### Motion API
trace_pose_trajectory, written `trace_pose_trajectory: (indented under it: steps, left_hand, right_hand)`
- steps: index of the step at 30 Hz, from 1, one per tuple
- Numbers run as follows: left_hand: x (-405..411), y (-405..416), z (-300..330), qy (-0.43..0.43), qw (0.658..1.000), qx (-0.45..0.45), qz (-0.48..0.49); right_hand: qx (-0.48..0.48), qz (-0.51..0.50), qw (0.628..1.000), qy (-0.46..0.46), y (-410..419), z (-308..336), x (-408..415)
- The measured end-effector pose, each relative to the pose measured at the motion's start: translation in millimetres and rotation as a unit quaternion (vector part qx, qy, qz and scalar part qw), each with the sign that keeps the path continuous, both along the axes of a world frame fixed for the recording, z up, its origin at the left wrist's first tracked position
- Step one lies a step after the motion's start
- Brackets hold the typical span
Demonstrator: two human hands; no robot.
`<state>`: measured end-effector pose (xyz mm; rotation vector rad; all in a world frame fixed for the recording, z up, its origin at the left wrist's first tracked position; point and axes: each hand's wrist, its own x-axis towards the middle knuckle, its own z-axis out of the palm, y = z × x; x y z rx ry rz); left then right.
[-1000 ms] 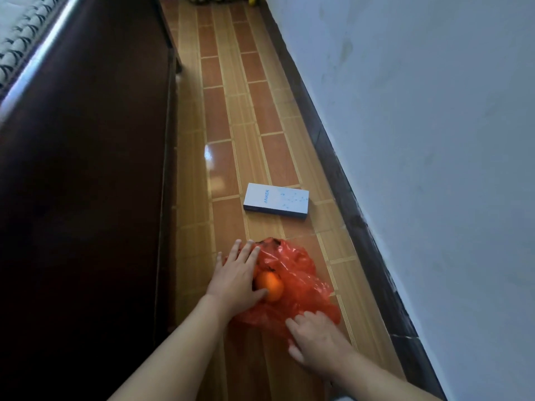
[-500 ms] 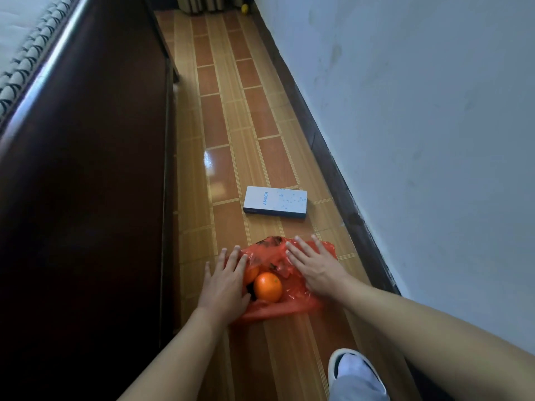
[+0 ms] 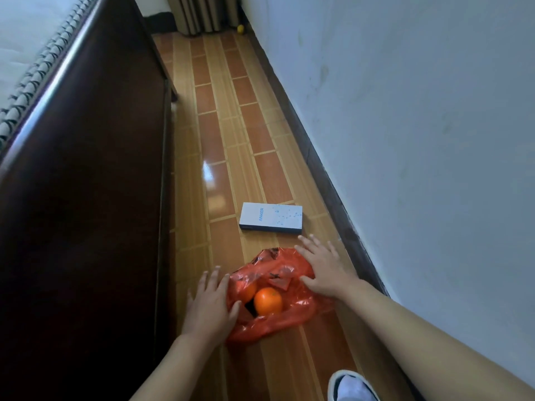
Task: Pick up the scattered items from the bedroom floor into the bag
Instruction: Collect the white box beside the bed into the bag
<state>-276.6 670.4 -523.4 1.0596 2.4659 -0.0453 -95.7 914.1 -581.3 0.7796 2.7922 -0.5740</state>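
A crumpled red plastic bag [image 3: 292, 316] lies on the tiled floor with an orange [image 3: 267, 301] showing in its mouth. My left hand [image 3: 210, 303] rests flat against the bag's left side, fingers straight. My right hand [image 3: 321, 264] lies spread over the bag's far right edge, fingertips reaching toward a white flat box [image 3: 271, 217] that sits on the floor just beyond the bag. A small yellow object [image 3: 240, 29] lies far off by the wall at the end of the floor.
A dark wooden bed frame [image 3: 86, 198] runs along the left, a white wall [image 3: 419, 140] with a dark skirting board along the right, leaving a narrow strip of floor. My white shoe [image 3: 350, 386] shows at the bottom. A radiator-like panel stands at the far end.
My right hand has moved from the bag's near edge to its far right edge, now closer to the white box. The left hand stays on the bag's left side.
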Motion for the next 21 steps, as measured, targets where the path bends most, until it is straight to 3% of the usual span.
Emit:
trace_pose_trajectory:
  steps: [3,6,10,16,21]
  left_hand:
    - [1,6,5,0.007,0.999,0.032,-0.003]
    - [2,11,11,0.009,0.999,0.050,-0.004]
    - [-2,13,17,-0.002,0.997,0.079,0.006]
    - [-9,7,12,-0.005,0.994,0.105,0.013]
    - [-16,3,11,-0.011,0.992,0.111,0.063]
  right_hand:
    - [-0.009,-0.001,0.996,0.090,8,12,-21]
    - [0.019,-0.023,0.994,0.106,26,20,-56]
    - [0.041,-0.039,0.996,0.063,59,17,-99]
    - [0.034,-0.027,0.996,-0.076,102,-8,-124]
    - [0.014,-0.038,0.995,-0.092,105,-26,-122]
